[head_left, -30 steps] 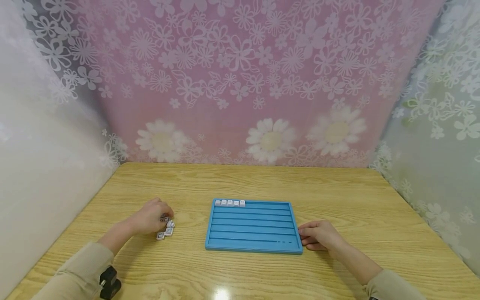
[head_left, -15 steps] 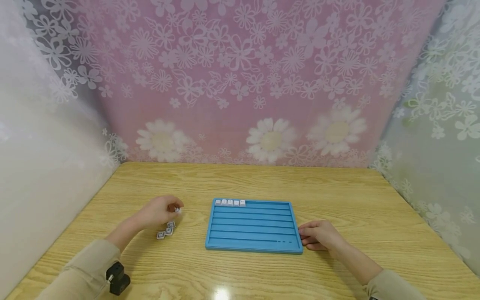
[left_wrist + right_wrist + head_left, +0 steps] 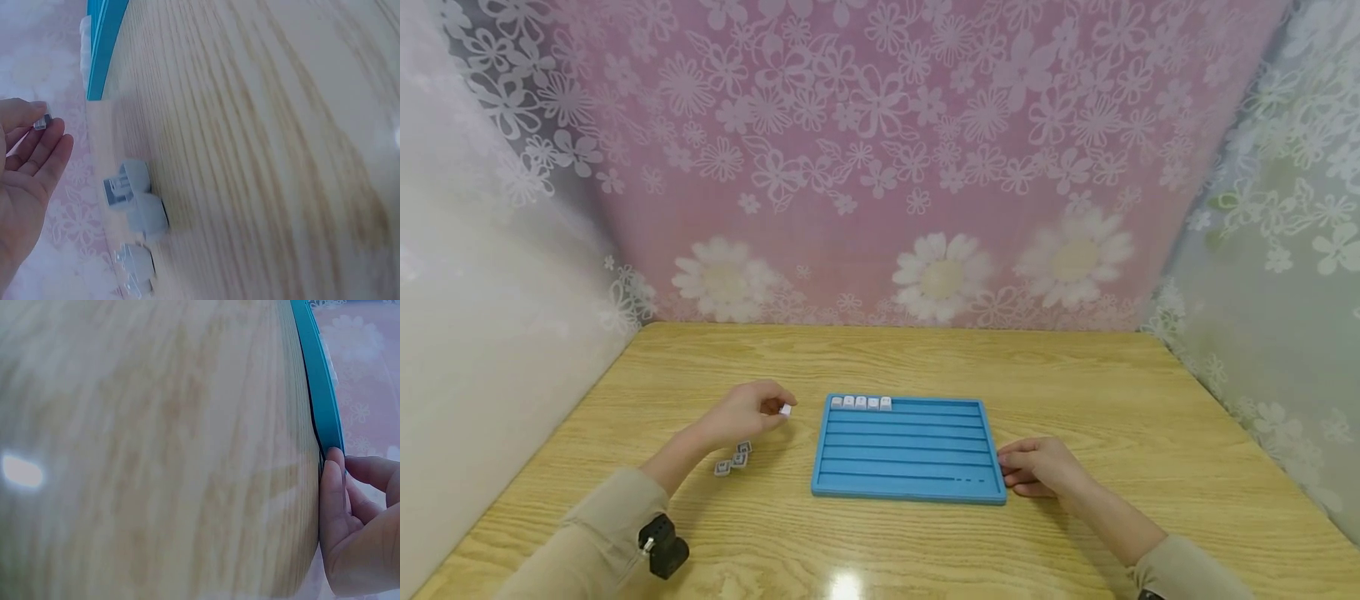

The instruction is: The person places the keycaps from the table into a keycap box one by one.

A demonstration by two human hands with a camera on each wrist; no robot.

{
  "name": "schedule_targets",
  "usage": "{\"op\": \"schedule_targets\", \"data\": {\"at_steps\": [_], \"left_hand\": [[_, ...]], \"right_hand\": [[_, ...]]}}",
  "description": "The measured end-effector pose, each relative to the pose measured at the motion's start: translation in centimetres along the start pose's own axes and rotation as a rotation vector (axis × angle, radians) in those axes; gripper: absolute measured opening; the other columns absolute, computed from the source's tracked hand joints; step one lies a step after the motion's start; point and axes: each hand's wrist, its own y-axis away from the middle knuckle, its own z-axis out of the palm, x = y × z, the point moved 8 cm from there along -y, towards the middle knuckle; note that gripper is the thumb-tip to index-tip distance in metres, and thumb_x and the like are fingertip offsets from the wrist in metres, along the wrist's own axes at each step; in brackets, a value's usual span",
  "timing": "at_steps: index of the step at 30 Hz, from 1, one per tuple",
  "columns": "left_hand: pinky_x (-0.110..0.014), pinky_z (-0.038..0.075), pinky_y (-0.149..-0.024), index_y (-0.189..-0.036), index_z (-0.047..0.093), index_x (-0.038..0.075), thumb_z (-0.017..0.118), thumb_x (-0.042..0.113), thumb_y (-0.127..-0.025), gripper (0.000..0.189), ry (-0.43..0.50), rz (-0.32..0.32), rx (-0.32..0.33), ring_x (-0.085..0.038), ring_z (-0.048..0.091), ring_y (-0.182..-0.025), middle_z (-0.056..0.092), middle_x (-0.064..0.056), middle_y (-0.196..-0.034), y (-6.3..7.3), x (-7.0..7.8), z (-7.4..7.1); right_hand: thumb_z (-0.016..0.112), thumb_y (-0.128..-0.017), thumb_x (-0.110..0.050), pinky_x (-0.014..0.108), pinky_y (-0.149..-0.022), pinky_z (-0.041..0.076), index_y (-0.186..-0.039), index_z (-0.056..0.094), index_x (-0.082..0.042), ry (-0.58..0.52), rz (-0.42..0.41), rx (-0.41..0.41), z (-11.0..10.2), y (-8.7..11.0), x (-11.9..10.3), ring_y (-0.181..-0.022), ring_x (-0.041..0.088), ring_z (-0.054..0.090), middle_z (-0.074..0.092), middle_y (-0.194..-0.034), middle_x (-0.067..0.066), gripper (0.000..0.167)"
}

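Note:
Between thumb and fingertips my left hand [image 3: 747, 414] pinches a small white keycap [image 3: 786, 410], held above the table just left of the blue tray. The same keycap [image 3: 42, 121] shows in the left wrist view. The blue tray [image 3: 897, 457] has long ridges across it, and a short row of white keycaps [image 3: 861, 403] stands in its top left channel. My right hand [image 3: 1047, 468] grips the tray's right edge near the front corner; in the right wrist view its fingertips lie against the tray's side [image 3: 324, 394].
Several loose keycaps [image 3: 739, 459] lie on the wooden table [image 3: 880, 550] below the left hand, hollow undersides facing up in the head view. A pink floral curtain [image 3: 850, 167] hangs behind the table, with pale flowered sheets on both sides.
My left hand has picked a keycap from the loose group and carried it rightward and a little away, toward the tray. The right hand and tray have stayed in place.

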Motion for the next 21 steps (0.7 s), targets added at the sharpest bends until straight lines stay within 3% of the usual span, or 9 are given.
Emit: {"op": "schedule_targets", "data": {"at_steps": [12, 21], "left_hand": [[-0.029, 0.049, -0.066, -0.108, 0.062, 0.0, 0.065, 0.006, -0.086, 0.023, 0.164, 0.009, -0.011, -0.016, 0.059, -0.084, 0.062, -0.004, -0.098, -0.8, 1.8, 1.2], [-0.031, 0.049, -0.071, -0.108, 0.061, -0.002, 0.064, 0.005, -0.087, 0.023, 0.3, 0.003, -0.025, -0.02, 0.058, -0.088, 0.061, -0.008, -0.103, -1.4, 2.8, 2.2]], "right_hand": [[0.059, -0.088, -0.006, 0.026, -0.057, 0.053, -0.109, 0.061, 0.009, 0.004, 0.01, -0.003, -0.1, -0.1, -0.2, -0.061, 0.012, 0.062, 0.065, -0.07, 0.005, 0.026], [0.059, -0.089, -0.007, 0.026, -0.057, 0.053, -0.11, 0.061, 0.01, 0.016, 0.012, 0.002, 0.0, 0.0, 0.0, -0.062, 0.012, 0.062, 0.065, -0.071, 0.005, 0.027]]}}
